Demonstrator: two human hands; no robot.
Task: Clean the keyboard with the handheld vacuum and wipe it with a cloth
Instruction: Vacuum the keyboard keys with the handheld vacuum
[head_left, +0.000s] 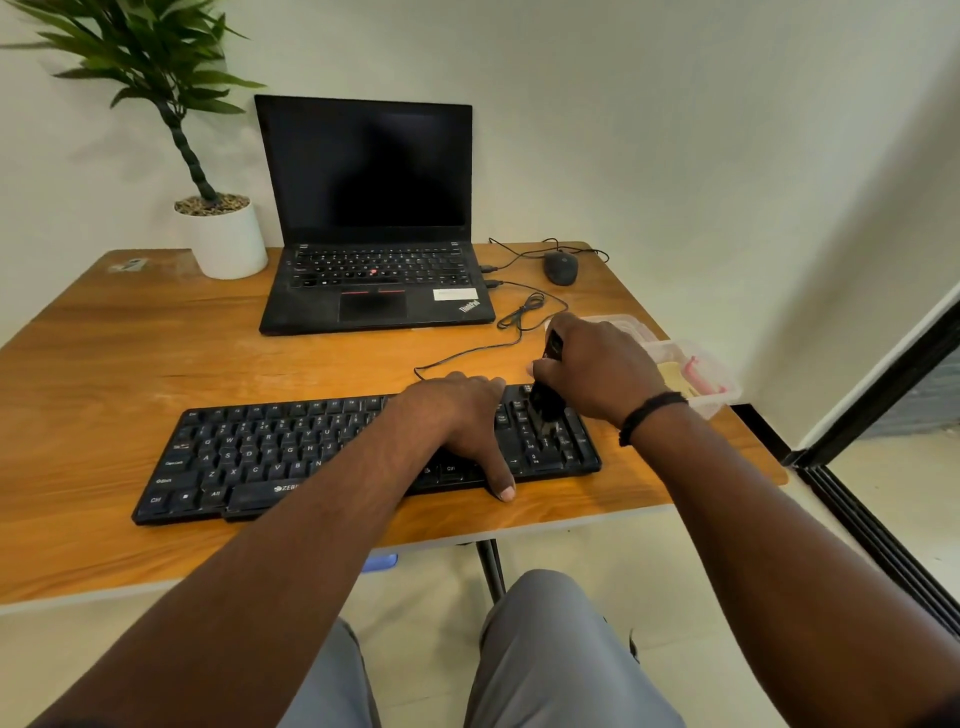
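Note:
A black wired keyboard lies across the near part of the wooden table. My left hand grips its right-middle part, fingers curled over the far edge and thumb at the front edge. My right hand holds a small black handheld vacuum upright, its nozzle down on the keys at the keyboard's right end. A clear plastic box with a yellowish cloth inside sits just right of my right hand.
An open black laptop stands behind the keyboard, with a wired mouse and loose cables to its right. A potted plant stands at the back left. The table's right edge is close to the plastic box.

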